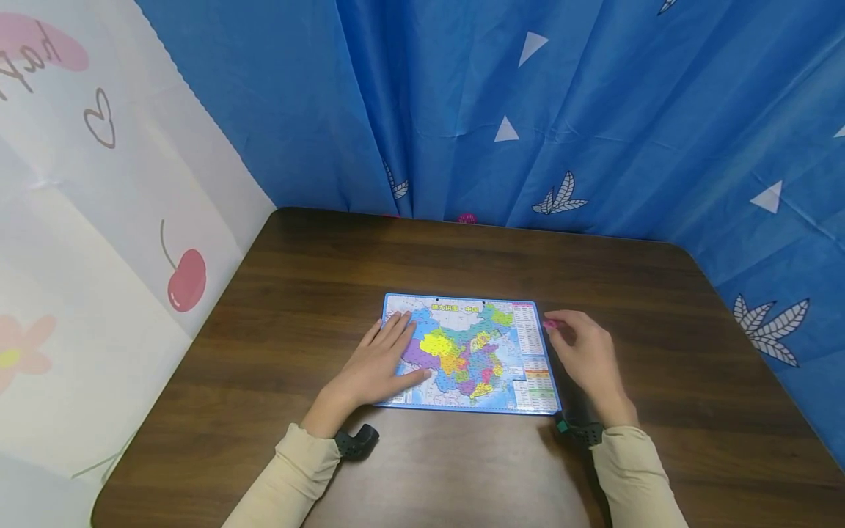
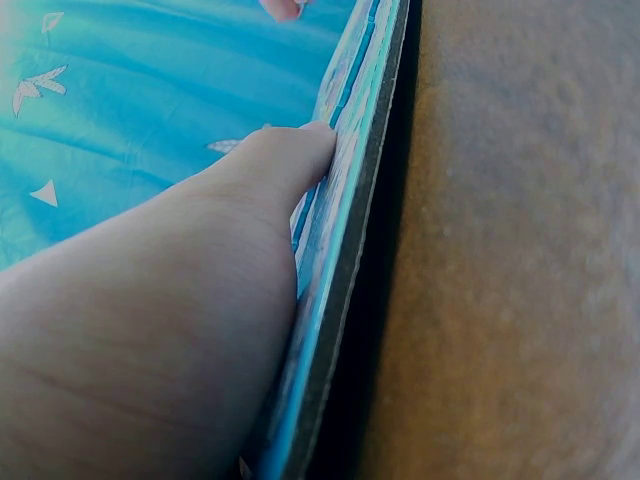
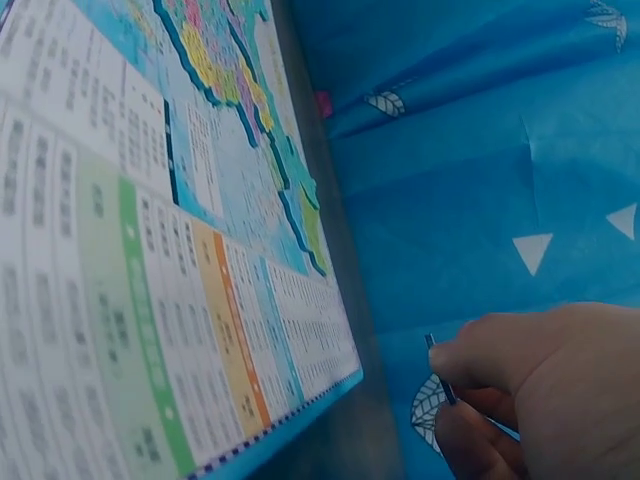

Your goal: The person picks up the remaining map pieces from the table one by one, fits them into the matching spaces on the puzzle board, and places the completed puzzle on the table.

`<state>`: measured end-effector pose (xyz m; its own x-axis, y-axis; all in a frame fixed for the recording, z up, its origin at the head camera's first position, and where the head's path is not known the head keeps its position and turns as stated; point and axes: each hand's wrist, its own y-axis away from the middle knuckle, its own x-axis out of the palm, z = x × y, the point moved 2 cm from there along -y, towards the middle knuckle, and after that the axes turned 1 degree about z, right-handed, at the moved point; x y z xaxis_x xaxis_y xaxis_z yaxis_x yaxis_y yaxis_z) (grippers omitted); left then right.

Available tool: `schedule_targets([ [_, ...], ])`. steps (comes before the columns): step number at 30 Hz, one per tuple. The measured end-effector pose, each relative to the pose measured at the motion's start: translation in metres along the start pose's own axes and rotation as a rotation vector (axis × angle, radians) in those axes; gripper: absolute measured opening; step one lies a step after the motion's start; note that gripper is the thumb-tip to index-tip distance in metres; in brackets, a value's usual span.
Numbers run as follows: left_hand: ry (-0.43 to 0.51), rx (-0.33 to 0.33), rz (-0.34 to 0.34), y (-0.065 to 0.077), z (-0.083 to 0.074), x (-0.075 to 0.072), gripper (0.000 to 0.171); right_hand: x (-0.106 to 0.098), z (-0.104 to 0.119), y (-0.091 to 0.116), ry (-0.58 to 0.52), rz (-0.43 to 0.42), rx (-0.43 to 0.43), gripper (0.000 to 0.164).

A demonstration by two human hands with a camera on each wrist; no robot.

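Observation:
A map puzzle board [image 1: 462,402] with a blue border lies on the table, its coloured regions in the middle and printed lists along its right side. My left hand [image 1: 376,367] rests on the board's left part with its fingers spread. In the left wrist view the thumb [image 2: 285,155] touches the board's surface. Just off the right edge of the board, my right hand [image 1: 590,359] pinches a small pink puzzle piece [image 1: 551,323] between thumb and fingers. The right wrist view shows that thin piece [image 3: 441,370] edge-on, held above the table and apart from the board.
The dark wooden table [image 1: 317,264] has rounded far corners. A blue curtain [image 1: 462,110] with white triangles and leaves hangs behind it and along the right. A white printed sheet [image 1: 132,220] borders the left side. Each wrist wears a black strap [image 1: 357,442].

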<state>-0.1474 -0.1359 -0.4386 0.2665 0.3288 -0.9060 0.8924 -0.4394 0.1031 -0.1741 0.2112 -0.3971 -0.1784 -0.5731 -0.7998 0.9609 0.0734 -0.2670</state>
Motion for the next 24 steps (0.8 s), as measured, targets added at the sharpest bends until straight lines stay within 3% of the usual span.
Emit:
schedule_targets([
  [24,-0.001,0.000,0.000,0.002,-0.002,-0.002,0.095,0.023,0.020,-0.003,-0.025,0.076,-0.064,0.028],
])
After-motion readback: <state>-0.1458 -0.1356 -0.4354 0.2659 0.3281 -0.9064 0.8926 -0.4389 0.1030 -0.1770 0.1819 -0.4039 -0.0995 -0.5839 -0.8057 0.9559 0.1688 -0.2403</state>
